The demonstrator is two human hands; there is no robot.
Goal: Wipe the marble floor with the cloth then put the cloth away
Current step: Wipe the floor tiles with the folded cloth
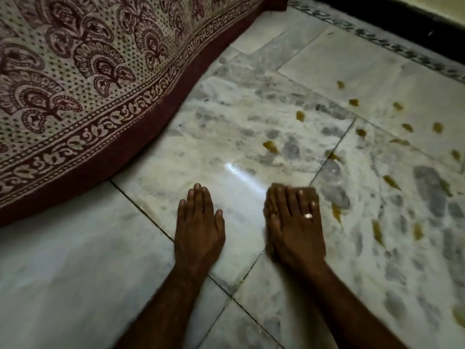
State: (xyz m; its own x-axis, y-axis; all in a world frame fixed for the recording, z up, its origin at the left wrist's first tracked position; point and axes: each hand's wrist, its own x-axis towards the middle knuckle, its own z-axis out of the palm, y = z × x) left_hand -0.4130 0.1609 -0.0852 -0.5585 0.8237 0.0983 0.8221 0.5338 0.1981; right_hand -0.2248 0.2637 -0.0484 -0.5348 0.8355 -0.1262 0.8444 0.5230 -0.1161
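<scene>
My left hand lies flat, palm down, on the white and grey marble floor, fingers held together, holding nothing. My right hand is beside it, palm down, slightly blurred, with a ring on one finger. A pale edge shows past its fingertips; I cannot tell whether it is a cloth. Several yellow-brown drops dot the floor to the right of my hands.
A bed or mattress draped with a maroon and cream printed sheet fills the upper left and reaches the floor. A dark skirting and wall base run along the top right. Dark tile joints cross the floor.
</scene>
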